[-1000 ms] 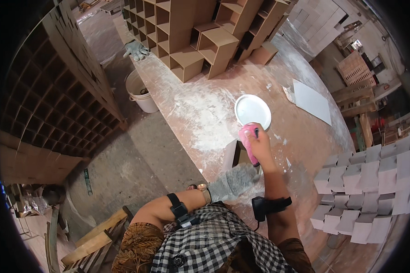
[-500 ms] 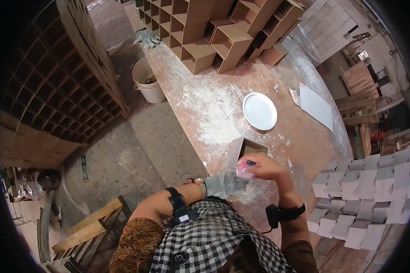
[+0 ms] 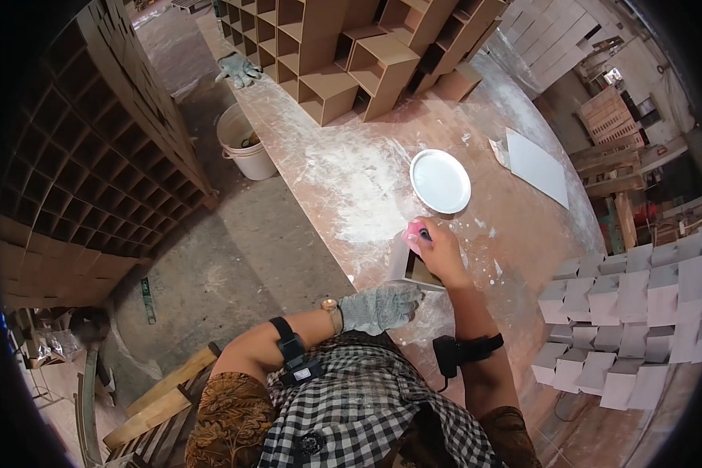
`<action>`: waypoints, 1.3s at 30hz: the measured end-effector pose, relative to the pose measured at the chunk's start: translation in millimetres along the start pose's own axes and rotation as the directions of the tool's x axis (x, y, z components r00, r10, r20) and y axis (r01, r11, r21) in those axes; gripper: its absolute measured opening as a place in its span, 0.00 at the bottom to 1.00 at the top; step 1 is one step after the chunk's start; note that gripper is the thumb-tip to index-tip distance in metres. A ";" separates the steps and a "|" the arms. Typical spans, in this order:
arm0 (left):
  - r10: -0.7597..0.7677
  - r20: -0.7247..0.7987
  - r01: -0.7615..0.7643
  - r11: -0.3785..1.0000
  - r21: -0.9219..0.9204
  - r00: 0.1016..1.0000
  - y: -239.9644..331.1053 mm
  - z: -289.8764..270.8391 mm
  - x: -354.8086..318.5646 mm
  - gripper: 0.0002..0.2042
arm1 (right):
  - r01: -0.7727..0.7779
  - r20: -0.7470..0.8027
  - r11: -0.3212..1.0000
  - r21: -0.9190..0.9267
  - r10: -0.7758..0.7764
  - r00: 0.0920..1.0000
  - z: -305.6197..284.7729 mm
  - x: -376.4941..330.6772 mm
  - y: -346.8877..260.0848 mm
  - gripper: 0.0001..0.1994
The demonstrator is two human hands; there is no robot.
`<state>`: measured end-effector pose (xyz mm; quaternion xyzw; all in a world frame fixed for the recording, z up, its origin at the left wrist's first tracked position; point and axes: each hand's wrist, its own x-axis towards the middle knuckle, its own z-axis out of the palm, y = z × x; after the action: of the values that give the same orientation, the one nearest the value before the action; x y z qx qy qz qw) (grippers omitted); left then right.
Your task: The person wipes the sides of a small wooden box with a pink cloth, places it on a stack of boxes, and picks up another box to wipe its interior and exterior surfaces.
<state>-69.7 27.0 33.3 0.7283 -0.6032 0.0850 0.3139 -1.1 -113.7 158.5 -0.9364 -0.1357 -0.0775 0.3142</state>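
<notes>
My left hand, in a grey work glove, is closed on the near side of a small open cardboard box. The box's outer left side looks whitish, and its inside is brown. In my bare right hand is a pink pad with a dark piece on top, pressed at the box's far left edge. The pad's exact make is hard to tell. Beyond the box lies a round white tray with a pale surface. White smears cover the tabletop around it.
Stacked brown cardboard boxes stand at the table's far end, beside a loose grey glove. A white bucket sits left of the table. White boxes are piled at right. A flat white sheet lies at far right.
My right hand has moved away from me and left, carrying the pink pad from the box's near side to its far left edge. My left hand stays at the near side.
</notes>
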 end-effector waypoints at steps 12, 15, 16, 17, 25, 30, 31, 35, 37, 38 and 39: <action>-0.338 0.015 0.303 0.822 -0.482 0.941 13.3 -41.7 -1.9 0.14 | -0.266 0.559 0.865 0.425 -0.019 0.829 -64.2 -71.1 -14.4 0.09; 0.149 0.130 -0.143 0.988 -0.052 0.980 6.0 -62.2 -0.1 0.13 | -0.559 0.357 0.620 0.550 0.431 0.829 -89.2 -108.2 -0.8 0.09; 0.107 0.085 -0.100 0.991 -0.083 0.991 5.9 -66.2 2.3 0.12 | -0.480 0.217 0.603 0.637 0.457 0.863 -87.2 -128.9 20.0 0.07; 0.072 0.042 -0.066 0.990 -0.122 0.997 4.6 -70.8 6.3 0.11 | -0.477 0.193 0.592 0.650 0.478 0.857 -86.9 -144.0 23.9 0.07; -0.376 0.154 0.385 0.922 -0.035 0.914 -29.4 -105.0 114.8 0.10 | -0.208 -0.068 0.205 0.956 0.848 0.526 -72.6 -246.4 51.4 0.10; -0.528 0.678 0.441 0.838 0.320 0.512 -45.1 -57.7 141.1 0.24 | -0.206 -0.102 0.206 0.956 0.899 0.427 -63.5 -287.0 49.3 0.09; -0.525 0.683 0.426 0.842 0.330 0.508 -44.7 -57.0 144.4 0.24 | -0.239 -0.062 0.164 0.957 0.921 0.384 -61.7 -295.5 51.6 0.09; -0.605 0.618 0.545 0.776 0.316 0.502 -47.9 -68.3 140.8 0.39 | -0.140 -0.061 0.119 0.983 0.931 0.359 -63.3 -323.5 52.0 0.08; -0.584 0.681 0.672 0.718 0.181 0.441 -43.4 -89.1 145.8 0.40 | -0.114 -0.059 0.104 0.988 0.938 0.341 -63.7 -333.4 56.7 0.08; -0.588 0.678 0.665 0.721 0.193 0.441 -41.2 -94.4 145.8 0.40 | -0.102 -0.056 0.094 0.990 0.943 0.328 -64.0 -335.7 59.4 0.08; -0.558 0.681 0.751 0.660 0.018 0.474 -36.7 -98.2 143.1 0.39 | -0.090 -0.058 0.093 0.992 0.941 0.334 -63.9 -337.1 64.1 0.08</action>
<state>26.5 -33.4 169.6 0.8333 -0.3471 -0.3812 0.1997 -306.2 -271.0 94.9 -0.4400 0.3894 -0.2213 0.7783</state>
